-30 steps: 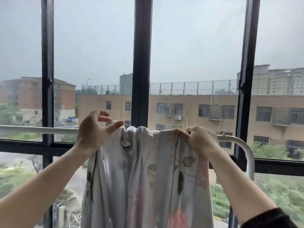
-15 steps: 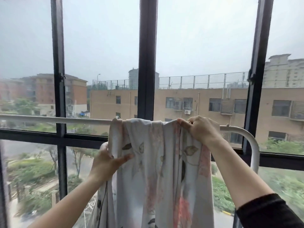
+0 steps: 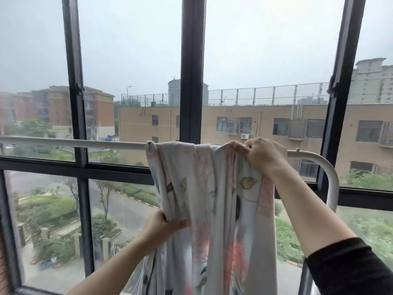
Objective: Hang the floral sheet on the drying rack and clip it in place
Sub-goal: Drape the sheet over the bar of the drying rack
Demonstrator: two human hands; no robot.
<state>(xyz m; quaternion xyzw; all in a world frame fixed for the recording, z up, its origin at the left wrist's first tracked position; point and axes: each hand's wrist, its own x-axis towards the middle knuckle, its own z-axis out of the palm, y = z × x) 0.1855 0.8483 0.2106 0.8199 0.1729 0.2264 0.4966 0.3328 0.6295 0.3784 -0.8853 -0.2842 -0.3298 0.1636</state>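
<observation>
- Hands well apart: left hand (image 3: 159,228) low and near, fingers curled round the left hanging edge of the floral sheet (image 3: 208,199); right hand (image 3: 261,156) higher and farther, clamped on the bunched top fold at the rail.
- Sheet draped over the white drying rack (image 3: 85,143) rail, gathered in folds toward the right end, near the bend.
- Step in hand, by my reading: spreading. Best to pin the top with the right hand while the left draws its edge leftward along the bare rail, evenly, so neither side slides off.
- No clips in view.
- Beyond: dark window frame (image 3: 192,81).
</observation>
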